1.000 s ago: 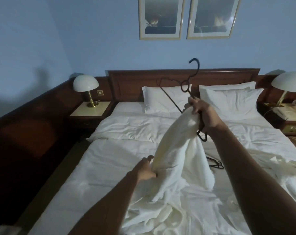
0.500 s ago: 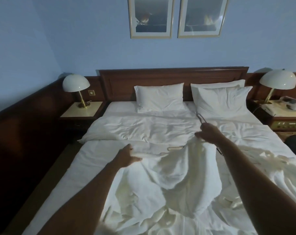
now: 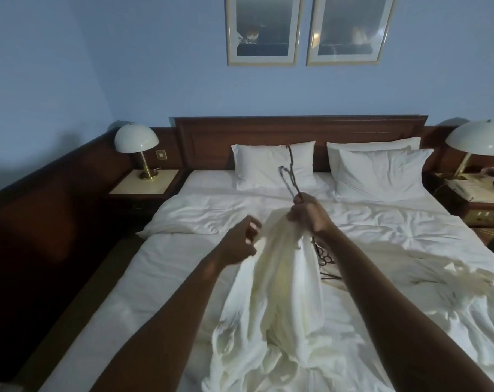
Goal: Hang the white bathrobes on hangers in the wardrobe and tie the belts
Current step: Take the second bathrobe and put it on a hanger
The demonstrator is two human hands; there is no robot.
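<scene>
Right hand (image 3: 306,212) clamps the hanger (image 3: 289,176) and the bathrobe (image 3: 279,278) top, lifted over the middle of the bed (image 3: 183,264). Left hand (image 3: 240,241) curls at its edge; blurred, grip unclear. Unseated, the robe could slide off.

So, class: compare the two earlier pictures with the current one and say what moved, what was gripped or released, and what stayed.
The right hand has lifted the hanger and bathrobe off the bed again, still gripping both. The left hand has let go and hovers beside the cloth. Spare hangers, pillows and lamps stayed.
</scene>
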